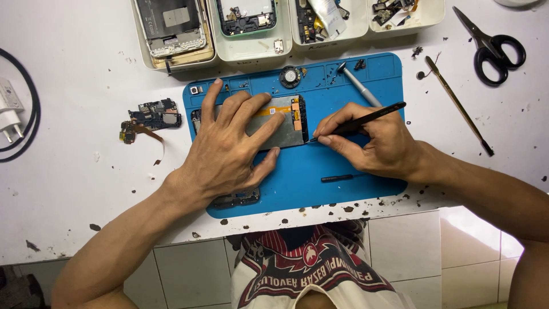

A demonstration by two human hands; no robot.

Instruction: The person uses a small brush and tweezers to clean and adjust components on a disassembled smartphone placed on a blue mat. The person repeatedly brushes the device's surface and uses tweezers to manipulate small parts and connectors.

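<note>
Pressing down flat: left hand, fingers spread wide over the opened phone panel on the blue repair mat. Palm and fingers cover most of the panel's left part; nothing is gripped, the hand just rests on it. The panel lies flat in the mat's upper middle, with a grey metal back, an orange flex strip and a dark edge on its right side.

Right hand is closed in a pen-style pinch on a black pry tool. The tool tip meets the panel's lower right corner; its tail points up and right.

Containers, along the table's top edge, left to right:
- cream tray: phone chassis with grey shielding, lying on a gold-coloured frame.
- second tray: greenish phone frame with a dark board; one small loose part near its front wall.
- third tray: dark boards plus a pale tube or packet.
- fourth tray: small dark parts, partly cut off by the frame.

Also on the mat: round speaker, grey stylus-like tool, small black screwdriver, a dark frame piece under the left wrist.

Off the mat: circuit board with flex to the left, white charger with black cable, black scissors, thin brush.
</note>
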